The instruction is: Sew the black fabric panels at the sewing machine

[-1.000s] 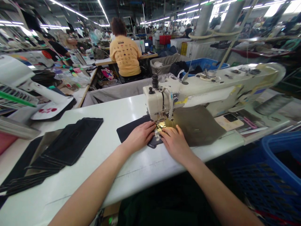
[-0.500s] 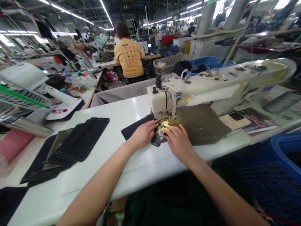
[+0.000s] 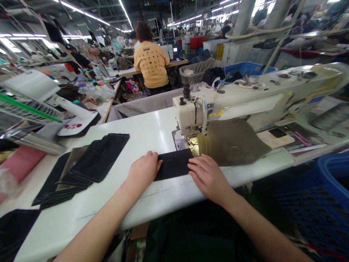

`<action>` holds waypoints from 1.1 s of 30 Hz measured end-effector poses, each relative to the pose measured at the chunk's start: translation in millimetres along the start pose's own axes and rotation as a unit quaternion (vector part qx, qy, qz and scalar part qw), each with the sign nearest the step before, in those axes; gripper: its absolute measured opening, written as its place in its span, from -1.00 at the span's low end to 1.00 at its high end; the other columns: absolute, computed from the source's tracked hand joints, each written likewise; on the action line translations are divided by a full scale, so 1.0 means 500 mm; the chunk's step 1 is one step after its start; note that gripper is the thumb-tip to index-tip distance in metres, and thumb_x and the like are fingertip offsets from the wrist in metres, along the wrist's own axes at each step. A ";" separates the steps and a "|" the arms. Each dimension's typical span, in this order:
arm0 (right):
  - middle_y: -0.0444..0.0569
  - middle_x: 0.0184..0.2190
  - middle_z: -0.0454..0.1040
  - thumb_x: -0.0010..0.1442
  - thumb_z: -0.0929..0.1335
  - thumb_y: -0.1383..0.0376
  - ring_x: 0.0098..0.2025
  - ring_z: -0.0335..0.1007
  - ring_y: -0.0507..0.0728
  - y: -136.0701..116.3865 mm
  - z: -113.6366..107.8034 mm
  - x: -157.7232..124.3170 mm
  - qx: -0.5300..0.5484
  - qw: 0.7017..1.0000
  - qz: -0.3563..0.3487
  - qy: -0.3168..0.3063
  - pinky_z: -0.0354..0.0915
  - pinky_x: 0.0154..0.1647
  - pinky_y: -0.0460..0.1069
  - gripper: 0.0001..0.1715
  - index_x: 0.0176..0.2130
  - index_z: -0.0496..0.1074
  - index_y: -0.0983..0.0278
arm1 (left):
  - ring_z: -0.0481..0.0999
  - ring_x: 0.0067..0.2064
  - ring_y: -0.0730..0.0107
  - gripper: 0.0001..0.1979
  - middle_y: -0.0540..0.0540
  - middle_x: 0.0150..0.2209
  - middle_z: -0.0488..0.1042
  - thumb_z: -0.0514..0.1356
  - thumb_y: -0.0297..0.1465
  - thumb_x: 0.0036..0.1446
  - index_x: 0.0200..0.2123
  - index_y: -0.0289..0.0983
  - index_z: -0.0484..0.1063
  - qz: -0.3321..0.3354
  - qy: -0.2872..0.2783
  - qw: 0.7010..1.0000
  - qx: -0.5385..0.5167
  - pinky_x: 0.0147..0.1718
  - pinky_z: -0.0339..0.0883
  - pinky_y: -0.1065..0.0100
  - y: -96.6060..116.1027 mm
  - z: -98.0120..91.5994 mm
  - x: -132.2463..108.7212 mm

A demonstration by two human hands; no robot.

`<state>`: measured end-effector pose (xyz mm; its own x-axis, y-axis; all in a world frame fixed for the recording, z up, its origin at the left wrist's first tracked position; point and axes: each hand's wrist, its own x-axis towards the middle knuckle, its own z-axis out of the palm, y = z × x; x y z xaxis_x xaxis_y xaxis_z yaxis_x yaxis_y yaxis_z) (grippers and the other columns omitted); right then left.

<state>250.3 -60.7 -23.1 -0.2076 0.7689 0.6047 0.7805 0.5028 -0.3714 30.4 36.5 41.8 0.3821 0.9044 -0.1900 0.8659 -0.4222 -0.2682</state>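
Note:
A dark fabric piece (image 3: 176, 165) lies flat on the white table in front of the sewing machine (image 3: 188, 114). My left hand (image 3: 145, 168) is closed on its left end, thumb on top and fingers curled. At its right end rests my right hand (image 3: 207, 176), fingers stretched out and lying on the cloth edge. Behind the fabric, the lit presser foot (image 3: 193, 141) shows over the metal needle plate (image 3: 180, 141). Olive-brown fabric pieces (image 3: 236, 142) lie under the machine arm, right of the needle.
A fanned stack of dark fabric pieces (image 3: 95, 160) lies on the left of the table (image 3: 141, 125). A white lamp-like stand (image 3: 77, 122) is behind it. A phone (image 3: 278, 133) and pink scissors (image 3: 302, 139) lie at right, above a blue basket (image 3: 321, 189). A person in yellow (image 3: 152, 63) sits ahead.
The dark fabric has come out from under the presser foot toward me and turned. My left hand has moved left and nearer, gripping its end; my right hand has shifted slightly nearer.

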 end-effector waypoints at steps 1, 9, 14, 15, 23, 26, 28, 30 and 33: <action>0.07 -0.03 0.56 0.39 0.28 0.33 0.04 0.43 0.19 -0.001 0.002 -0.005 -0.009 1.000 0.001 -0.014 0.26 0.24 0.23 -0.76 -0.03 0.49 0.28 | 0.62 -0.21 0.01 -0.68 -0.29 -0.21 0.51 -0.01 -0.31 0.41 -0.10 -0.39 0.45 -0.009 -0.003 1.000 0.002 -0.33 0.50 0.16 0.004 -0.002 -0.006; 0.05 -0.10 0.57 0.37 0.30 0.31 -0.05 0.44 0.19 0.010 0.008 -0.017 -0.043 0.998 0.014 -0.053 0.24 0.24 0.26 -0.78 -0.08 0.52 0.28 | 0.44 0.17 0.09 -0.66 -0.28 0.15 0.46 0.05 -0.48 0.34 0.14 -0.34 0.39 0.265 0.195 0.940 -0.096 0.12 0.38 0.10 0.091 0.030 0.022; 0.14 -0.03 0.54 0.37 0.28 0.33 -0.01 0.42 0.24 0.024 0.011 -0.009 -0.051 0.997 0.040 -0.052 0.38 0.10 0.20 -0.72 -0.02 0.52 0.32 | 0.35 0.26 0.09 -0.60 -0.30 0.24 0.37 0.08 -0.43 0.33 0.20 -0.38 0.35 0.334 0.230 0.899 -0.168 0.26 0.26 0.08 0.117 0.070 0.069; 0.15 -0.01 0.53 0.36 0.29 0.32 -0.01 0.42 0.25 0.028 0.012 -0.006 -0.058 0.996 0.047 -0.051 0.39 0.07 0.20 -0.72 -0.01 0.51 0.33 | 0.37 0.25 0.09 -0.60 -0.30 0.24 0.37 0.09 -0.43 0.33 0.20 -0.38 0.35 0.336 0.231 0.896 -0.176 0.25 0.27 0.09 0.115 0.071 0.076; 0.04 -0.07 0.57 0.33 0.34 0.28 0.01 0.40 0.23 0.043 0.008 0.009 -0.093 0.992 0.062 -0.059 0.14 0.30 0.30 -0.80 -0.08 0.52 0.25 | 0.37 0.20 0.06 -0.63 -0.32 0.14 0.38 0.07 -0.40 0.35 0.17 -0.31 0.40 0.337 0.231 0.887 -0.215 0.19 0.36 -0.01 0.102 0.051 0.090; 0.03 -0.06 0.57 0.33 0.34 0.29 0.01 0.40 0.23 0.043 0.008 0.010 -0.090 0.992 0.063 -0.062 0.12 0.31 0.30 -0.80 -0.07 0.51 0.26 | 0.37 0.21 0.06 -0.63 -0.30 0.16 0.36 0.06 -0.38 0.36 0.18 -0.30 0.39 0.339 0.224 0.885 -0.229 0.20 0.35 -0.02 0.099 0.053 0.095; 0.03 -0.05 0.56 0.33 0.34 0.29 0.02 0.40 0.23 0.044 0.010 0.011 -0.090 0.992 0.067 -0.063 0.10 0.32 0.31 -0.81 -0.07 0.50 0.25 | 0.35 0.22 0.07 -0.62 -0.29 0.18 0.35 0.08 -0.38 0.35 0.19 -0.27 0.39 0.336 0.221 0.883 -0.242 0.21 0.33 -0.03 0.095 0.056 0.100; 0.04 -0.04 0.56 0.33 0.34 0.28 0.02 0.40 0.22 0.045 0.013 0.013 -0.091 0.992 0.070 -0.060 0.09 0.32 0.31 -0.81 -0.07 0.50 0.25 | 0.34 0.24 0.07 -0.62 -0.29 0.20 0.33 0.08 -0.38 0.35 0.19 -0.28 0.39 0.333 0.216 0.883 -0.249 0.23 0.31 -0.01 0.092 0.059 0.106; 0.04 -0.05 0.56 0.32 0.35 0.29 0.02 0.40 0.23 0.046 0.016 0.017 -0.091 0.991 0.073 -0.059 0.09 0.33 0.31 -0.81 -0.09 0.51 0.26 | 0.32 0.26 0.08 -0.62 -0.29 0.21 0.31 0.07 -0.39 0.35 0.19 -0.29 0.40 0.335 0.209 0.883 -0.253 0.26 0.29 0.02 0.089 0.061 0.113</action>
<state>261.7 -39.5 -32.2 -0.1442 0.8744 0.4634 0.8986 0.3118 -0.3088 80.7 66.7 -9.4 0.8581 0.4503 0.2469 0.3930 -0.8853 0.2486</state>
